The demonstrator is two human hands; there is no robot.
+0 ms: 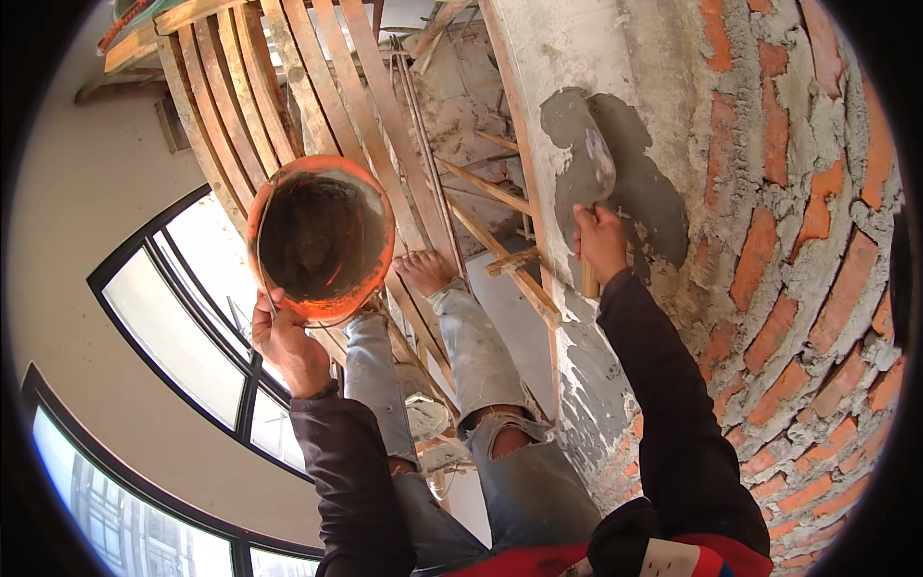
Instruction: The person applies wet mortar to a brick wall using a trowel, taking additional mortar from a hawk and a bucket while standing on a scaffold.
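Note:
My left hand (pixel 291 344) is closed on the near left edge of an orange bucket (pixel 383 207), by its rim and thin wire handle. Grey mortar (pixel 312 236) coats the inside of the bucket. On the right, my right hand (pixel 601 242) grips a trowel (pixel 600 159) by its wooden handle. The trowel's metal blade lies against a dark patch of wet mortar (pixel 649 183) on the wall (pixel 567 43). Mortar on the blade cannot be told from the patch behind it.
I stand barefoot on narrow wooden planks (pixel 370 106) with gaps between them. Wooden braces (pixel 510 279) and a lower level show beside and below. Rough brickwork (pixel 769 317) rises close on my right; dark-framed windows (pixel 183 317) are at left.

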